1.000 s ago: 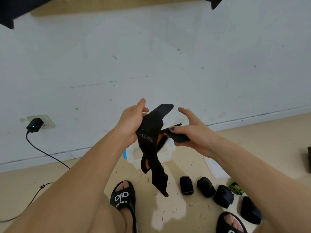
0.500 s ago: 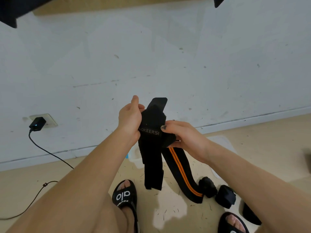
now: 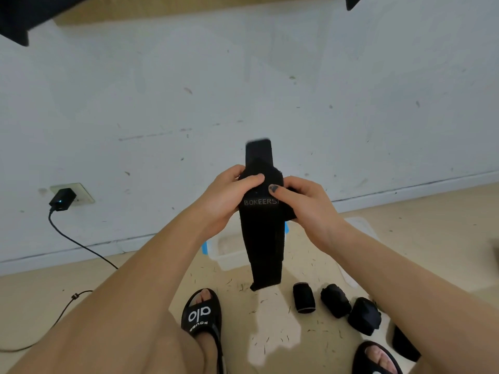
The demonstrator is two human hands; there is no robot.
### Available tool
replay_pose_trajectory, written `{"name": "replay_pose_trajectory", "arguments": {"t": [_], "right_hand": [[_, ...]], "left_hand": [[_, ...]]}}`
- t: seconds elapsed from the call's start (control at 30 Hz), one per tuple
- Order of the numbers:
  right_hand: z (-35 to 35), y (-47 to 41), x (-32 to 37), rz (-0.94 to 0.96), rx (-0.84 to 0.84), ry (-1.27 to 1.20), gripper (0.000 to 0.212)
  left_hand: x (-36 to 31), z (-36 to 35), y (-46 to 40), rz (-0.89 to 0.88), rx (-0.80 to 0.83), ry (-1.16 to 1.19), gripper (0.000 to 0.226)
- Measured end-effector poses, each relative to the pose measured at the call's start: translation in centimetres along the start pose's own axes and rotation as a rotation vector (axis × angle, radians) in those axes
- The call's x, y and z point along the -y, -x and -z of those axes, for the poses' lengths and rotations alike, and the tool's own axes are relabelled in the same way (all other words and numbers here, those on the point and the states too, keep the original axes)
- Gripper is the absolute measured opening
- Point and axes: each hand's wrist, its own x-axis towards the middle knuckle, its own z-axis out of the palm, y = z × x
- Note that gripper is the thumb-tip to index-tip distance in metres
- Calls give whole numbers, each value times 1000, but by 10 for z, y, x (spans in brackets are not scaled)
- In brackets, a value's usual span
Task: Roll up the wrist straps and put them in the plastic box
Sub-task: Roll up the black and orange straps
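Both hands up front of the white wall: the left hand and right hand each pinch the black BOKEERSI wrist strap, thumbs on its face, tail hanging straight down over the clear plastic box. Rolled straps sit on the floor right of that box.

Black straps, pale room

The strap is black with pale lettering; rolls on the beige floor are black; box clear with blue clips; sandal black, white lettering.
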Motion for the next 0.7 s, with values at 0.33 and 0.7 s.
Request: {"name": "replay_pose_trajectory", "arguments": {"t": [0.33,0.7], "right_hand": [[24,-9,19,-162,17,-230,12],[30,-7,12,-236,265,-39,56]], "left_hand": [[-4,17,9,-57,146,-82,30],[-4,20,17,-128,230,-206,31]]}}
